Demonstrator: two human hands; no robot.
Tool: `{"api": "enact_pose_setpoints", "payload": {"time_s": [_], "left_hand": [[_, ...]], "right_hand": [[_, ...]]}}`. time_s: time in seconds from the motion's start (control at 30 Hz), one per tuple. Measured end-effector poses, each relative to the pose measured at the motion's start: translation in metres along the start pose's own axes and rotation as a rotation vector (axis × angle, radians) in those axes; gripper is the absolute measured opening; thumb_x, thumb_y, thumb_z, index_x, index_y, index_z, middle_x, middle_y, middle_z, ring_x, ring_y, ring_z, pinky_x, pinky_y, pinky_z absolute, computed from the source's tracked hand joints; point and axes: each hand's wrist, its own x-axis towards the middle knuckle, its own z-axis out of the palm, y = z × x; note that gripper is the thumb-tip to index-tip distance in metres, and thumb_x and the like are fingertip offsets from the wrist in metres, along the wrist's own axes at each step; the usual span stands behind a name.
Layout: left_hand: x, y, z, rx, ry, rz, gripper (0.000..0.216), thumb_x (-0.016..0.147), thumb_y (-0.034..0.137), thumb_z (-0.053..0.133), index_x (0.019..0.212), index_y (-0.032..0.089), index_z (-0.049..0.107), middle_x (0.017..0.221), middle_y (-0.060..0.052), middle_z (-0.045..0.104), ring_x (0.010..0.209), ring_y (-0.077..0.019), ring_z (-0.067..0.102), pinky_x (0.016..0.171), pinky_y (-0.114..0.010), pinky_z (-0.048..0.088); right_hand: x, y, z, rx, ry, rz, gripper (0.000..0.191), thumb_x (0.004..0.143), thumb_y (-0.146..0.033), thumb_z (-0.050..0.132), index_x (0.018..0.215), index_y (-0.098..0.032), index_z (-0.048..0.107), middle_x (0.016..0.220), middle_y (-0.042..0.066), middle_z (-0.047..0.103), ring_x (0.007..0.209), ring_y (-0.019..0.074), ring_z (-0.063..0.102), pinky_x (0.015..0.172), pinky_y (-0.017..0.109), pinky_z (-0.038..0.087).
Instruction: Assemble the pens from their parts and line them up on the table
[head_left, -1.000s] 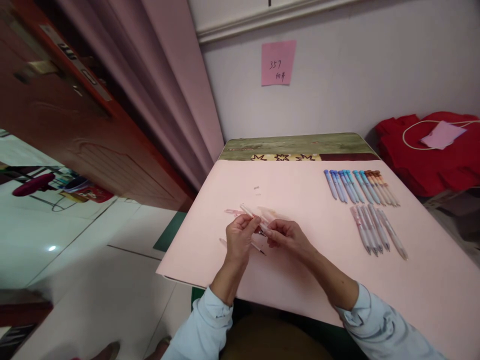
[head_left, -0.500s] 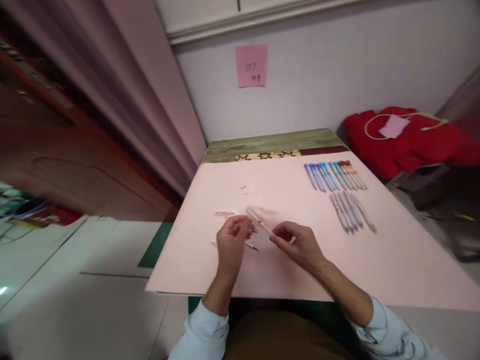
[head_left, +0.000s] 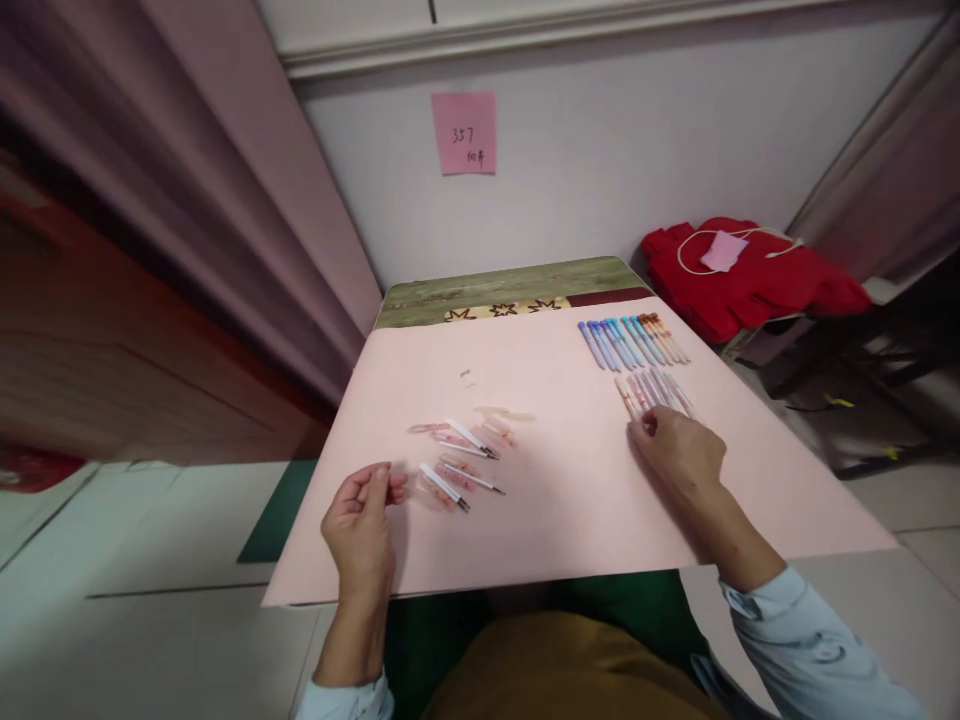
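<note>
From the head camera I see my two bare hands well apart over a pale pink, smooth-covered counter (head_left: 547, 535). My left hand (head_left: 361, 525) hovers near its left edge, thumb drawn against the curled fingers; I cannot tell whether anything thin is pinched there. Just right of it lie slender white pen refills with dark tips (head_left: 441, 486), crossing translucent pink plastic pen pieces (head_left: 457, 479); farther beyond are tiny dark bits (head_left: 465, 374). My right hand (head_left: 681, 450) is down at the near end of a row of translucent pinkish-white pens (head_left: 651, 388), its fingers hiding their lower ends, so I can't tell if they grip one. Beyond that hand, slim pens with violet, blue and brown tops (head_left: 630, 343) lie side by side.
</note>
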Motion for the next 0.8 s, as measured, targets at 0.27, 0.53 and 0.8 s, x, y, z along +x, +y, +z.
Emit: {"api": "enact_pose_setpoints", "payload": {"time_s": [0.27, 0.53, 0.8], "left_hand": [[0.004, -0.01, -0.016, -0.004, 0.018, -0.035, 0.026, 0.072, 0.034, 0.076, 0.087, 0.014, 0.067, 0.067, -0.002, 0.07, 0.055, -0.0099, 0.058, 0.061, -0.024, 0.048], [0.001, -0.022, -0.006, 0.008, -0.051, -0.096, 0.027, 0.073, 0.037, 0.075, 0.087, 0.015, 0.066, 0.068, -0.003, 0.07, 0.055, -0.009, 0.057, 0.06, -0.022, 0.046], [0.004, -0.016, -0.007, 0.113, -0.099, -0.029, 0.025, 0.073, 0.036, 0.074, 0.088, 0.016, 0.068, 0.073, -0.004, 0.07, 0.062, -0.0115, 0.059, 0.064, -0.024, 0.046]], "right_hand": [[0.005, 0.003, 0.006, -0.065, 0.001, 0.023, 0.039, 0.085, -0.052, 0.052, 0.098, -0.021, 0.072, 0.094, 0.015, 0.072, 0.076, 0.03, 0.064, 0.061, 0.035, 0.038], [0.001, -0.06, -0.002, 0.34, 0.026, -0.236, 0.039, 0.08, -0.06, 0.059, 0.079, -0.023, 0.073, 0.069, 0.004, 0.069, 0.059, 0.0188, 0.059, 0.054, 0.029, 0.034], [0.006, -0.132, 0.049, 0.867, -0.085, -0.333, 0.037, 0.082, -0.052, 0.059, 0.075, -0.019, 0.072, 0.058, 0.0, 0.061, 0.054, 0.0143, 0.053, 0.056, 0.025, 0.04]]}}
